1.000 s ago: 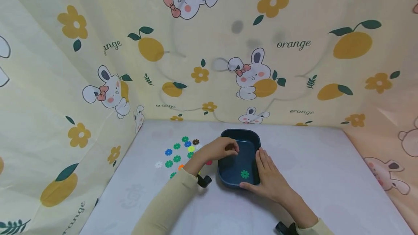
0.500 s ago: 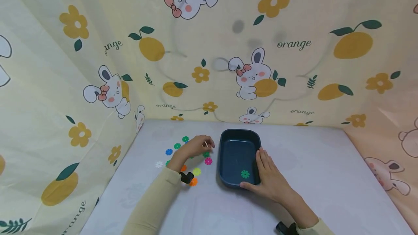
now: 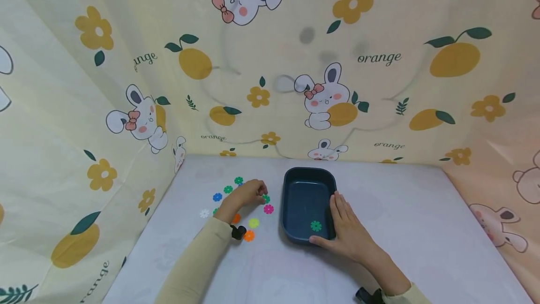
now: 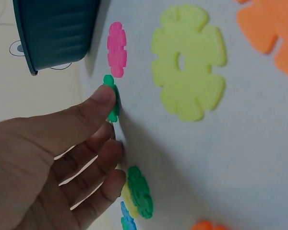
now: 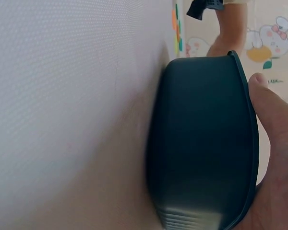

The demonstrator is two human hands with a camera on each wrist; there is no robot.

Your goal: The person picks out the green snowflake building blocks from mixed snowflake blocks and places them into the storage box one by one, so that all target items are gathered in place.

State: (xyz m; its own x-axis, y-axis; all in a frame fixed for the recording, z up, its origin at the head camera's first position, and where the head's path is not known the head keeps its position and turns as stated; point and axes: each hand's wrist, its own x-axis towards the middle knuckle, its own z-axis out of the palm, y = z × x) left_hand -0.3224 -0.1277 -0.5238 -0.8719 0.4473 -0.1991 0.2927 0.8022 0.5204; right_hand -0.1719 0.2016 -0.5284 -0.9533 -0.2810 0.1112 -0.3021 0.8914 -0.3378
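Observation:
My left hand (image 3: 249,192) hovers low over scattered flower-shaped plastic discs, its fingers loosely curled. In the left wrist view its thumb tip overlaps a green disc (image 4: 116,113); the index finger is mostly hidden, and no firm grip shows. A pink disc (image 4: 117,48) and a yellow disc (image 4: 188,91) lie nearby on the table. My right hand (image 3: 353,233) rests against a dark blue tray (image 3: 309,201), fingers straight along its right side, thumb at the near rim. Inside the tray lies one green disc (image 3: 316,225). The right wrist view shows the tray wall (image 5: 201,139) and the thumb.
More discs lie left of the tray, among them a blue disc (image 3: 217,197), a white disc (image 3: 204,213) and an orange disc (image 3: 249,236). A patterned curtain (image 3: 270,107) stands behind the white table (image 3: 422,229).
My left hand has moved left from over the tray to the discs, and its fingers sit closer together than half a second ago. The right hand and tray have stayed in place.

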